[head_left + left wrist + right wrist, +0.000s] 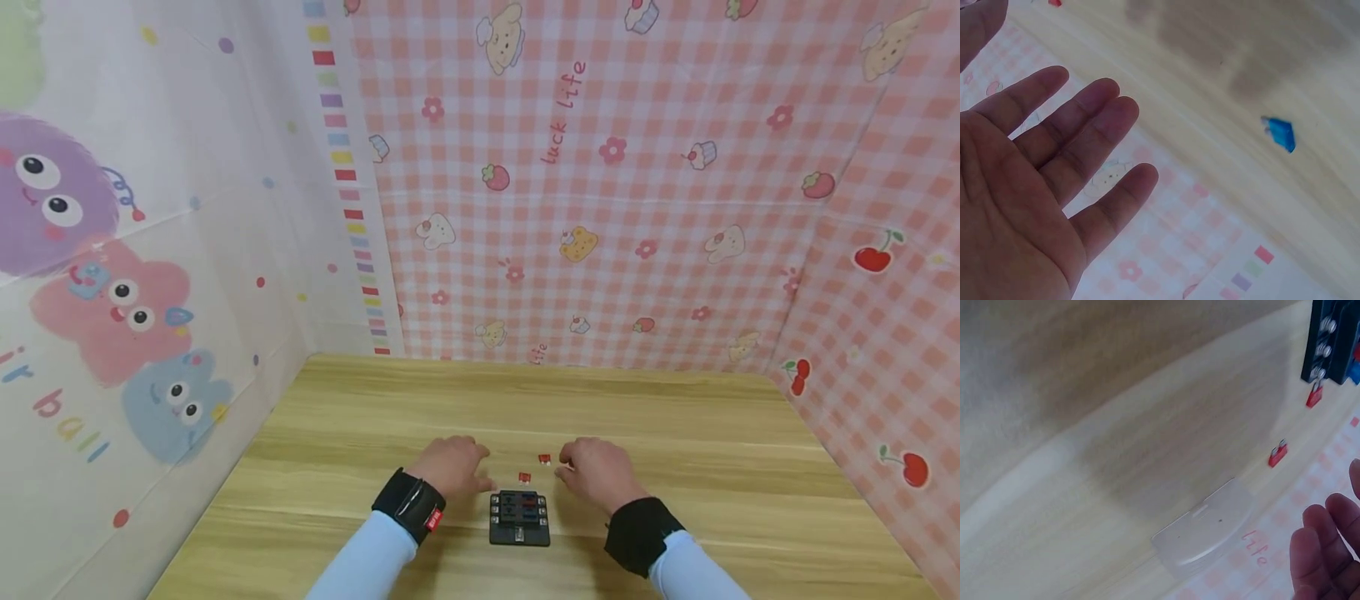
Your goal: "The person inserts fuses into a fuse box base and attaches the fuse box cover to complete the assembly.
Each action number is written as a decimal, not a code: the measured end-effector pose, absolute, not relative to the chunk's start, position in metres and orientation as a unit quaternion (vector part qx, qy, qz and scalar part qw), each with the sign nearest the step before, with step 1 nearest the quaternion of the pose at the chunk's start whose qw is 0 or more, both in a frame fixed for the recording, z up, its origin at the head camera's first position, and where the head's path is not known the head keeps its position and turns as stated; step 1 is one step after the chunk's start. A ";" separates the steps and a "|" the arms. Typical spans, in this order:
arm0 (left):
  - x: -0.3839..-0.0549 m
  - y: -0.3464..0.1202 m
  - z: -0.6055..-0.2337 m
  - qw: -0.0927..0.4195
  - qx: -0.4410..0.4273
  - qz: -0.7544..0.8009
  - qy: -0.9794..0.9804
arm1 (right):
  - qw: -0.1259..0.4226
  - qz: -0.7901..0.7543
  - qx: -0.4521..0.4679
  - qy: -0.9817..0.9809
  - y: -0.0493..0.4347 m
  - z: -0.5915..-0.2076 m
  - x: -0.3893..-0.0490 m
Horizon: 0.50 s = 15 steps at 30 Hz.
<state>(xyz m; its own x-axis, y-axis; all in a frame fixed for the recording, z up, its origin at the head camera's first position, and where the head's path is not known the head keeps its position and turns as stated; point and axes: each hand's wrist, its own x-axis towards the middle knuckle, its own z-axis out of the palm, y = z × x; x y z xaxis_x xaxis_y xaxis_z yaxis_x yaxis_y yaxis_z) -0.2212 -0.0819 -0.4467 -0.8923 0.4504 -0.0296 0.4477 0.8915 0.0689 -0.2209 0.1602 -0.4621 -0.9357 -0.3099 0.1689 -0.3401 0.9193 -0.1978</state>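
Observation:
A black fuse block [534, 538] lies on the wooden table between the two forearms, with blue and red fuses seated in it. Just beyond it are two loose red blade fuses, a nearer one [524, 478] and a farther one [544, 459]. My left hand [453, 468] hovers left of the block, fingers loosely extended and holding nothing. A loose blue blade fuse [1281, 134] shows beyond that hand in the left wrist view. My right hand [600, 473], also holding nothing, is beside the farther red fuse, fingers relaxed.
In the right wrist view a clear plastic cover [1207, 528] lies on the table [1116, 444]. Patterned cloth walls [600, 200] enclose the table at the back and both sides. Black straps circle both wrists.

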 end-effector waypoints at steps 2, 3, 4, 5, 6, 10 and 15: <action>-0.225 -0.082 -0.443 0.022 0.232 0.034 0.972 | 0.066 0.106 0.163 -0.979 0.160 -0.461 -0.225; -0.227 -0.082 -0.441 0.023 0.232 0.036 0.972 | 0.068 0.102 0.163 -0.979 0.160 -0.461 -0.227; -0.228 -0.083 -0.440 0.024 0.231 0.039 0.972 | 0.069 0.099 0.163 -0.979 0.160 -0.461 -0.229; -0.230 -0.083 -0.438 0.026 0.229 0.042 0.972 | 0.072 0.097 0.164 -0.979 0.159 -0.461 -0.231; -0.231 -0.084 -0.437 0.027 0.227 0.045 0.973 | 0.074 0.095 0.165 -0.979 0.159 -0.461 -0.233; -0.238 -0.088 -0.436 0.033 0.215 0.054 0.975 | 0.069 0.092 0.166 -0.979 0.156 -0.462 -0.240; -0.245 -0.093 -0.439 0.045 0.207 0.061 0.975 | 0.052 0.081 0.157 -0.983 0.151 -0.467 -0.249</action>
